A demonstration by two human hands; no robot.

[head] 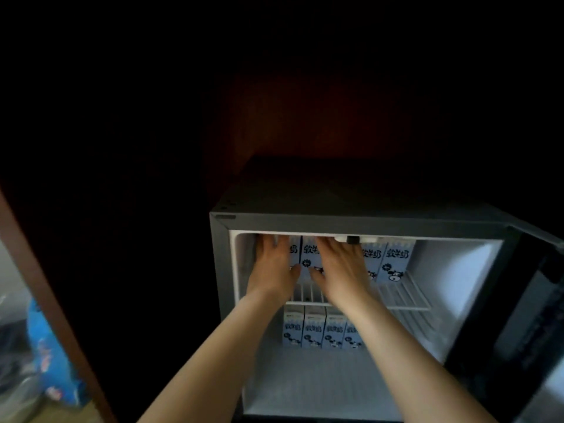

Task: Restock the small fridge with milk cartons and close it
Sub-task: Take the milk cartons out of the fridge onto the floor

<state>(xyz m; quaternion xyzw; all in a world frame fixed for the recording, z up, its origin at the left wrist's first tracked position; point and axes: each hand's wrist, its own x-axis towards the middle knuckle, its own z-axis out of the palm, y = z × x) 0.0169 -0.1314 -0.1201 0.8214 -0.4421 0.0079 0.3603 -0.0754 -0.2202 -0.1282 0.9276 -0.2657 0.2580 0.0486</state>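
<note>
The small fridge (pixel 220 264) stands open inside a dark cabinet, its door (pixel 531 303) swung out to the right. On the upper wire shelf (pixel 406 297) stands a row of blue-and-white milk cartons (pixel 396 261). My left hand (pixel 273 265) lies flat against the cartons at the left end of that row. My right hand (pixel 341 267) is spread over the cartons in the middle. Both hands have their fingers apart; neither wraps around a carton. Between my thumbs one carton's front (pixel 306 254) shows. Below the shelf, several more cartons (pixel 314 331) stand side by side on the fridge floor.
A brown wooden cabinet edge (pixel 45 303) runs diagonally at the left. Beyond it lies a blue printed bag (pixel 48 361) on the floor. The right part of the upper shelf and the right of the fridge floor (pixel 396 377) hold nothing.
</note>
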